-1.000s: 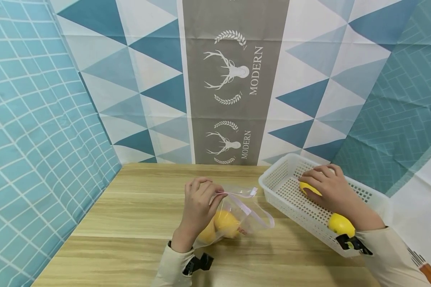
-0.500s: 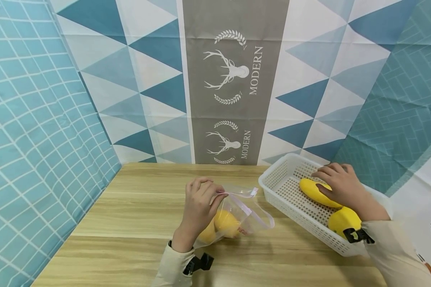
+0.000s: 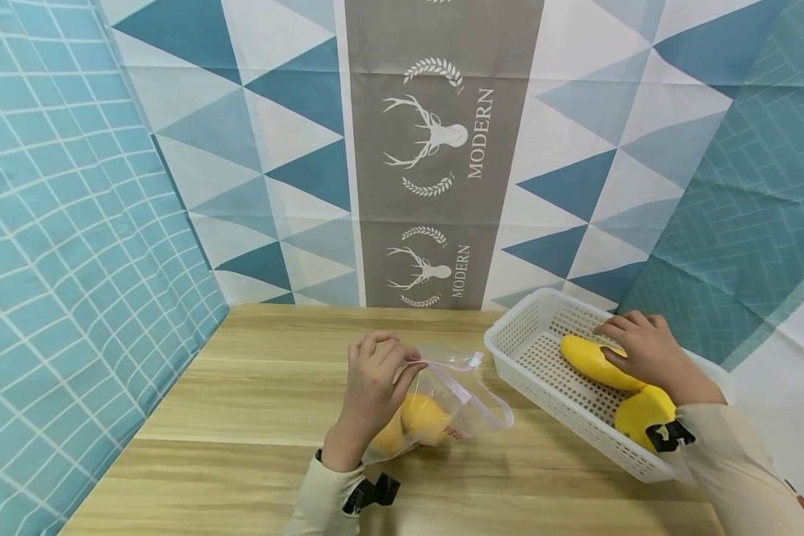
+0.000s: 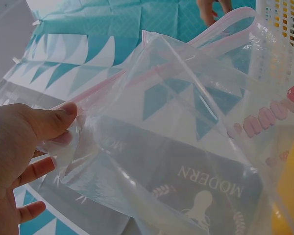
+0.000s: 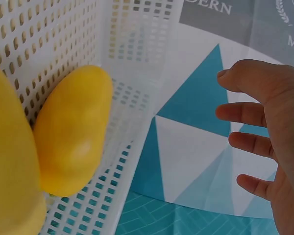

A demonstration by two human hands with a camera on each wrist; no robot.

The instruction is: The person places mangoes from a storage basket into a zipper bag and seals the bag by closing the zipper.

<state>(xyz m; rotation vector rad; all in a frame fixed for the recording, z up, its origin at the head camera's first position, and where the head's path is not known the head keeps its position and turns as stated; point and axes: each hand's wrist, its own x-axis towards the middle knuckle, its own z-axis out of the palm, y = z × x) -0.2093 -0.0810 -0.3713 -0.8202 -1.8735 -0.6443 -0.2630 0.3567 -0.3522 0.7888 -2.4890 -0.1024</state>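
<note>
My left hand pinches the top edge of a clear zip bag between thumb and fingers. Inside the bag, two yellow-orange fruits rest low down, one partly behind the hand. Pink print and a pale pink zip strip mark the plastic, and the bag's mouth gapes to the right. My right hand hovers over the white basket with its fingers loosely bent and apart, holding nothing. Under it lies a long yellow mango. Closer to the wrist sits a second yellow fruit, partly covered by the sleeve and wrist strap.
The white perforated plastic basket stands at an angle on the right of the wooden table, close to the bag. Patterned cloth hangs behind the table, and blue checked cloth on the left.
My right hand has drawn back to the right and off the mango, which it mostly covered a second ago. The left hand and the bag have stayed put.
</note>
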